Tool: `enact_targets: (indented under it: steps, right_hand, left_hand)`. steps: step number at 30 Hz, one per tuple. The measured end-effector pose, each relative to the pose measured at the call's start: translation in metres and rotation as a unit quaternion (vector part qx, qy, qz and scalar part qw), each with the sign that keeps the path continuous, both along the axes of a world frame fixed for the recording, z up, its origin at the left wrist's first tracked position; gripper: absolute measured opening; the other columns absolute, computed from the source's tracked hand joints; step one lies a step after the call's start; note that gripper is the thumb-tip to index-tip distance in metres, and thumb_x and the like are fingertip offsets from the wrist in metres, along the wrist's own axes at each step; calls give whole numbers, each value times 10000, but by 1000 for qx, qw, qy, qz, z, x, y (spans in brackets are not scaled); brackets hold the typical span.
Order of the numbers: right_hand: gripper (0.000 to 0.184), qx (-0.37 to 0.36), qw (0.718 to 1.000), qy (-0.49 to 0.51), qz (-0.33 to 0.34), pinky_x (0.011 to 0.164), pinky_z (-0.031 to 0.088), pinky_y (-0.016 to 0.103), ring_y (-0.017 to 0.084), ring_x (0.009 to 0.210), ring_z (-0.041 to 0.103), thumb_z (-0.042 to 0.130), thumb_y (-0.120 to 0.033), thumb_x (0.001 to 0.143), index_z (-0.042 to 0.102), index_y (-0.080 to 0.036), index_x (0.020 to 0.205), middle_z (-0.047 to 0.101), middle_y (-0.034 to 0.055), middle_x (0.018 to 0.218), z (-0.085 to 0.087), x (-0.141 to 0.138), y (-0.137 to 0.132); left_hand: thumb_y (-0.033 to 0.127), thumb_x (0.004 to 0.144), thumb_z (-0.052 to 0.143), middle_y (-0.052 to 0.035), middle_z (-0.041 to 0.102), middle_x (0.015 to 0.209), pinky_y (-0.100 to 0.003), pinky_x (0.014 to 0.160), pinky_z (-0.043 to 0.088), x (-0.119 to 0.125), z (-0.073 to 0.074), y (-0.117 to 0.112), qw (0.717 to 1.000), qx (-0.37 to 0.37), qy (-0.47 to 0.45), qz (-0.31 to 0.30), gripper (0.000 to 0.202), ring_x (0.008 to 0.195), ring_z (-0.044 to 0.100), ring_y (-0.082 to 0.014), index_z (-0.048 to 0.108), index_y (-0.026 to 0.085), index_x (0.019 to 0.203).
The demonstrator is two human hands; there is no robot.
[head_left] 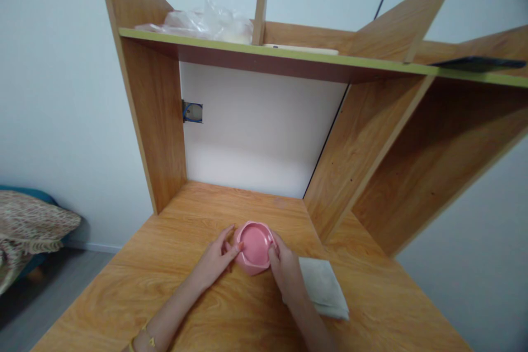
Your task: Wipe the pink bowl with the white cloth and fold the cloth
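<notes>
Leftmost, left hand loosely curled, thumb and fingers on left side of pink dish. Dish directly between both hands, over bench, recess facing up; many-sided, nearly round, no clear long axis. Whether raised off bench, cannot tell. Right hand pinching right rim, thumb on inner side; neither hand nearer, both touching. Farther right, folded cloth just beside right wrist.

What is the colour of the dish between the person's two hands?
The dish is pink; it shows best in the head view.
</notes>
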State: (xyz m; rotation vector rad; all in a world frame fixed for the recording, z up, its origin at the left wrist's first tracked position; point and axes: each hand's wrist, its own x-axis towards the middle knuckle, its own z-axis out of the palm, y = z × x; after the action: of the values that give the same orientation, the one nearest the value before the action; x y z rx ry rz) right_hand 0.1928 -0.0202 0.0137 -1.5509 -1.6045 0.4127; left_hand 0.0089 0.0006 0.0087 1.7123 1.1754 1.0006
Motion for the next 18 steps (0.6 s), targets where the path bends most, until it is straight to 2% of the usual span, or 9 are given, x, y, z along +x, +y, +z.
enact_targets:
  steps: [3, 6, 11, 14, 18]
  right_hand:
    - [419, 11, 999, 31, 43, 794, 436, 272, 173, 889, 586, 343, -191, 749, 542, -163, 1116, 632, 63, 1014, -3, -11, -3]
    - [435, 15, 999, 23, 41, 754, 455, 270, 174, 843, 601, 345, -217, 762, 500, -152, 1163, 627, 74, 1015, -3, -16, -5]
    - [530, -27, 997, -69, 2, 506, 446, 278, 193, 549, 600, 305, -360, 832, 316, -114, 1301, 657, 72, 747, -1, -23, -11]
    - [537, -25, 993, -112, 13, 455, 407, 273, 198, 477, 572, 279, -370, 846, 287, -102, 1312, 622, 38, 590, -1, -24, -13]
    - [512, -28, 989, -144, 11, 428, 373, 263, 195, 446, 554, 254, -338, 853, 300, -100, 1304, 580, 17, 508, -5, -23, -12]
  left_hand:
    - [518, 759, 474, 47, 535, 483, -185, 363, 369, 0, 2, -1, 996, -69, -53, -14, 598, 338, 475, -93, 409, 123, 1203]
    - [494, 732, 521, 61, 517, 429, -163, 302, 348, -2, 2, 3, 988, -132, -75, 6, 557, 284, 462, -88, 451, 119, 1139]
    - [431, 734, 566, 31, 538, 413, -186, 298, 413, -15, 3, 19, 961, -204, -131, 136, 443, 292, 515, -122, 507, 95, 1017]
    - [400, 776, 539, 12, 566, 461, -214, 337, 464, -28, 6, 29, 949, -202, -143, 197, 440, 312, 539, -126, 444, 88, 1071]
    - [366, 787, 548, -25, 596, 530, -264, 370, 503, -47, 11, 39, 927, -192, -151, 284, 493, 312, 549, -135, 357, 61, 1123]
